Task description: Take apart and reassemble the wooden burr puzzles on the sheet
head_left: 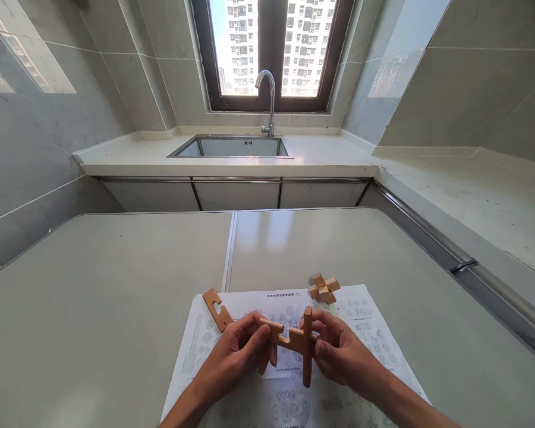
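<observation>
My left hand (245, 348) pinches the left end of a notched wooden puzzle piece (296, 340) between thumb and fingers. A second wooden puzzle piece (307, 371) crosses it near its right end, standing upright as seen here. My right hand (339, 351) is closed around the right side, where the two pieces meet. Its fingertips are partly hidden behind the upright piece. Beyond my left hand, a slotted wooden piece (213, 302) lies slantwise on the paper's upper left corner. An assembled wooden burr puzzle (324, 289) rests at the paper's top right edge.
Under my hands a printed sheet (191, 339) with small diagrams lies on a pale table (116, 267) with a centre seam. Past the table's far edge are a counter (325, 151), a sink (232, 147) and a tap (271, 101) below a window. Another counter (481, 190) runs along the right.
</observation>
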Motion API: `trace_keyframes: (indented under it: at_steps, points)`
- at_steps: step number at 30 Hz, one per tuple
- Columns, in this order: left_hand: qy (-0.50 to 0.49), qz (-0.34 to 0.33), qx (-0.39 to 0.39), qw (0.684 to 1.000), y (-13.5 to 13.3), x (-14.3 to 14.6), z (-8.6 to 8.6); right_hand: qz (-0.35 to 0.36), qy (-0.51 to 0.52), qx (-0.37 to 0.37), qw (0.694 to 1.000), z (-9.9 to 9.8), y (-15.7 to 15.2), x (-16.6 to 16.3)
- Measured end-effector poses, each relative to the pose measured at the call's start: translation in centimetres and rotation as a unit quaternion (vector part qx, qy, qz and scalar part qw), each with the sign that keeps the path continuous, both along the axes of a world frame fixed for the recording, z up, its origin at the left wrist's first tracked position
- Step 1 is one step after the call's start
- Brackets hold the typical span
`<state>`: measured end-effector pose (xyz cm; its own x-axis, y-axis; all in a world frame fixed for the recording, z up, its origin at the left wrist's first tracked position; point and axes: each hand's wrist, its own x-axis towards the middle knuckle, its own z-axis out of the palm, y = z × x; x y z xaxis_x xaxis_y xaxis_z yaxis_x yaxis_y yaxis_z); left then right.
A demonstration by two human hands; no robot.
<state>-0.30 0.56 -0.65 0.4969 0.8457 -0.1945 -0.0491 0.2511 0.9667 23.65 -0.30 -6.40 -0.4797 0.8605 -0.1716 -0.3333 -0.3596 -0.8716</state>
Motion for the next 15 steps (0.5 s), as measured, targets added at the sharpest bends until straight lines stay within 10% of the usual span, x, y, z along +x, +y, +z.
trace_keyframes:
  at_steps: [15]
  points:
    - [-0.008, 0.018, -0.017, 1.000, -0.02, 0.04, 0.02, 0.019, 0.013, 0.046, 0.999, 0.90, 0.14, -0.07]
